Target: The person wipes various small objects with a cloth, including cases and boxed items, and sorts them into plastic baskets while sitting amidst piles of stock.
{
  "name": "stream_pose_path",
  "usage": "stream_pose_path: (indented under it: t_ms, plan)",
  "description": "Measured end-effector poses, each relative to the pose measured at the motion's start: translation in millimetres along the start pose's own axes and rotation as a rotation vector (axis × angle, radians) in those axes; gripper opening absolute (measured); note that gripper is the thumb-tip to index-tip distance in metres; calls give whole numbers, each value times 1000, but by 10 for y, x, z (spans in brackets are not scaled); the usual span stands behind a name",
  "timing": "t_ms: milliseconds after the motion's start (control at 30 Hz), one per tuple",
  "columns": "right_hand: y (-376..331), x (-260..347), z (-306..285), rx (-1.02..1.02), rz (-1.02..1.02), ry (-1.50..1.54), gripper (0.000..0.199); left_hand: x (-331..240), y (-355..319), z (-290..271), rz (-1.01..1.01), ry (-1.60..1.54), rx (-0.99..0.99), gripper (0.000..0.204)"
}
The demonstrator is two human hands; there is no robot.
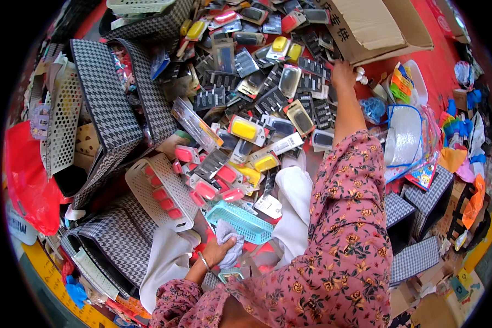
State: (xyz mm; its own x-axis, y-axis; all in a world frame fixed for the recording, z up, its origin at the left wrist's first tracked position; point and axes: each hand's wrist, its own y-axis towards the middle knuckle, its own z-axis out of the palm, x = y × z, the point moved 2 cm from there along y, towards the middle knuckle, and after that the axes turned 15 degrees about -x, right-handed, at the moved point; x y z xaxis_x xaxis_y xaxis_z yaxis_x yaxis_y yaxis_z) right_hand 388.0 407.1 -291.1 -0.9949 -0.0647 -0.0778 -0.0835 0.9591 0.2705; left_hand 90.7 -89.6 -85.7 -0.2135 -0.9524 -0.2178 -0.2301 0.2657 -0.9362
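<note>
My left hand point(217, 252), with a bangle on its wrist, is closed on a bunched pale grey cloth point(230, 244), just beside a light blue plastic basket point(240, 221). My right arm stretches far forward, and my right hand point(343, 76) is down at the pile's right edge, by the lower corner of a cardboard box point(366, 33). Its fingertips are hard to make out there. Between and beyond my hands spreads a large heap of small blister packs, with black, yellow and pink ones, such as a yellow pack point(245, 129) and a black-and-white card point(270, 102).
At left stand houndstooth storage bins point(106, 93), a perforated white basket point(63, 117) and a beige basket point(161, 191) holding pink packs. A red plastic bag point(33, 180) lies beyond them. On the right are a clear blue-edged bag point(404, 134), more houndstooth boxes point(415, 262) and mixed wrappers.
</note>
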Motion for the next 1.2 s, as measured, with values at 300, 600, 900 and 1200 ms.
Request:
stream_pose_path:
  t_ms: [300, 600, 900, 1200]
  plan:
    - [-27, -32, -8, 49, 169, 260, 20, -109, -41, -53, 55, 36, -14, 41]
    - [-199, 741, -1215, 766, 452, 1624, 25, -39, -44, -27, 77, 21, 0, 47]
    - [688, 1271, -583, 128, 121, 1094, 23, -144, -8, -88, 112, 66, -1, 48]
    - [1135, 1076, 74, 144, 99, 601, 42, -210, 55, -183, 90, 11, 28, 46]
